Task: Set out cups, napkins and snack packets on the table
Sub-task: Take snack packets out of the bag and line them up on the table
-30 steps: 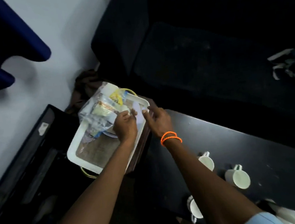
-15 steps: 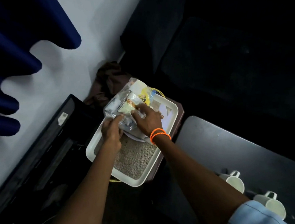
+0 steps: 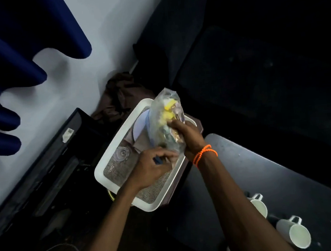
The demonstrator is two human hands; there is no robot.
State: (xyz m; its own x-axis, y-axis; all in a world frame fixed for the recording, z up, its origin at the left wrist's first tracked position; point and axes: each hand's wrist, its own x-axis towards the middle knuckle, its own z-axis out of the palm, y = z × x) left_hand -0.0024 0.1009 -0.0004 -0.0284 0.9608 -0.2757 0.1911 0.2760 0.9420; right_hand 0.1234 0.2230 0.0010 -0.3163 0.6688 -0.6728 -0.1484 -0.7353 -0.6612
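Observation:
A clear plastic bag of snack packets (image 3: 164, 115), with yellow packets showing inside, is held upright above a white tray (image 3: 110, 150). My right hand (image 3: 185, 135), with an orange bead bracelet at the wrist, grips the bag's side. My left hand (image 3: 154, 166) holds the bag's lower end, with something blue between its fingers. On the tray lie a woven mat, a pale plate (image 3: 140, 123) and a small clear glass dish (image 3: 122, 154). Two white cups (image 3: 260, 205) (image 3: 294, 232) stand on the dark table (image 3: 265, 176) at the lower right.
The tray rests on a small brown stand beside the table. A brown cloth (image 3: 121, 93) lies against the white wall behind it. A black flat unit (image 3: 44, 166) runs along the left. A dark sofa (image 3: 255, 67) fills the right. Blue curtain folds hang top left.
The bag has been lifted off the tray and turned upright, uncovering the plate and glass dish. My left hand moved down to the bag's lower end. The view shifted left.

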